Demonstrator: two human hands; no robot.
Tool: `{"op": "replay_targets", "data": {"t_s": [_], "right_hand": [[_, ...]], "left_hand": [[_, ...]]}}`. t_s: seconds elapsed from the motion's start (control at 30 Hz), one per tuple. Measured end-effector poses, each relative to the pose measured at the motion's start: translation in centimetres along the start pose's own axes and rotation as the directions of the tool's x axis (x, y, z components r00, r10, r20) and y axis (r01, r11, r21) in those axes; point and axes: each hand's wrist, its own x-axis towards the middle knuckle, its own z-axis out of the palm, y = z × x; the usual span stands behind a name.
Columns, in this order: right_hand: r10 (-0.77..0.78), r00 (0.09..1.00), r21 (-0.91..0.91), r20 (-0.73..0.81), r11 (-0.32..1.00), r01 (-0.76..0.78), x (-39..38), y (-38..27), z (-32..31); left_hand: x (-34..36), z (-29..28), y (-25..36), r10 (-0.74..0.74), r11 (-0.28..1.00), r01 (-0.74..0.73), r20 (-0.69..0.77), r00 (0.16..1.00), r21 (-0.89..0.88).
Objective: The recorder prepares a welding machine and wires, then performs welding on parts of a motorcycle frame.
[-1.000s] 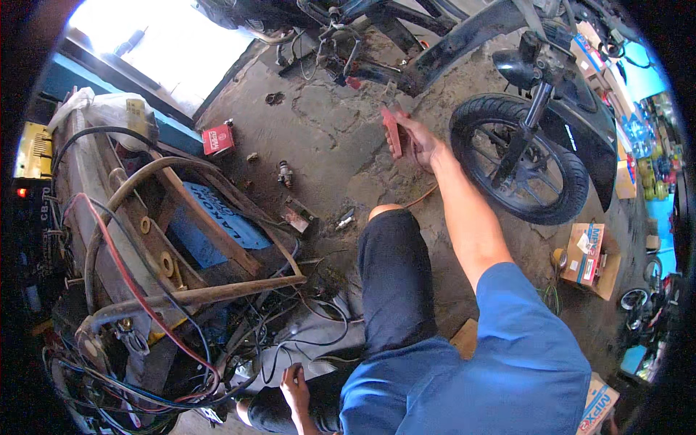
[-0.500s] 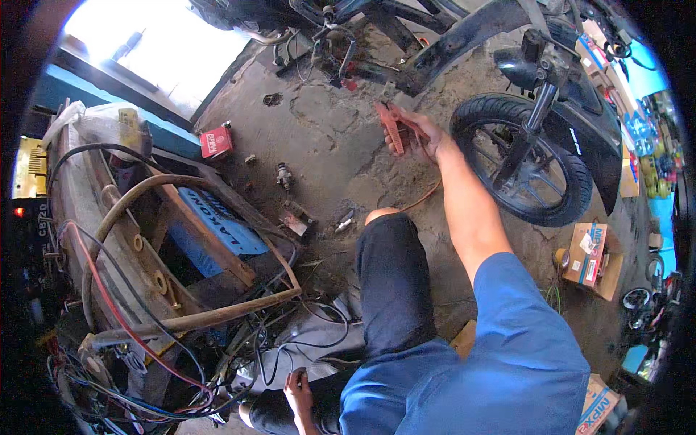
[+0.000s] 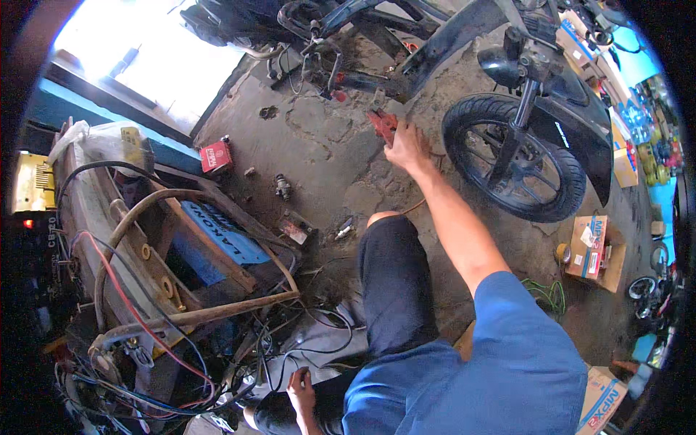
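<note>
My right hand [image 3: 406,148] is stretched out over the concrete floor, closed on a red clamp-like tool [image 3: 382,125] whose jaws point away from me, left of the motorcycle's front wheel [image 3: 460,130]. An orange cable shows below that hand. My left hand [image 3: 301,388] rests low by my left thigh with curled fingers, near black cables [image 3: 341,322]; whatever is inside it, if anything, I cannot make out. A dark metal frame [image 3: 391,87] lies beyond the red tool.
A welded bench with looped hose [image 3: 185,308] and tangled wires fills my left. Small metal parts [image 3: 282,186] and a red box [image 3: 215,157] lie on the floor. Cardboard boxes [image 3: 587,246] sit at right, clutter lines the far right, and a bright doorway [image 3: 167,58] is upper left.
My right hand has turned and shifted slightly leftward with the red tool, its back now showing more. The view has shifted slightly; my left hand stays low.
</note>
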Motion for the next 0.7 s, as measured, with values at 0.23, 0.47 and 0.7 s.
{"op": "replay_targets", "data": {"t_s": [0.23,0.47,0.7], "right_hand": [[-0.067,0.997,0.039,0.043,0.997,0.066,2.6,1.2,-0.1],[-0.078,0.997,-0.065,-0.012,0.995,0.077,1.5,1.5,-0.4],[-0.014,1.0,-0.131,0.015,0.991,0.016,2.1,2.2,0.3]], "left_hand": [[-0.6,-0.7,-1.7,0.04,0.997,-0.044,0.052,0.998,0.066],[-1.2,0.4,-2.1,-0.052,0.998,0.053,0.014,0.999,-0.037],[-0.9,0.4,-2.6,-0.021,0.999,0.02,-0.023,1.0,-0.048]]}}
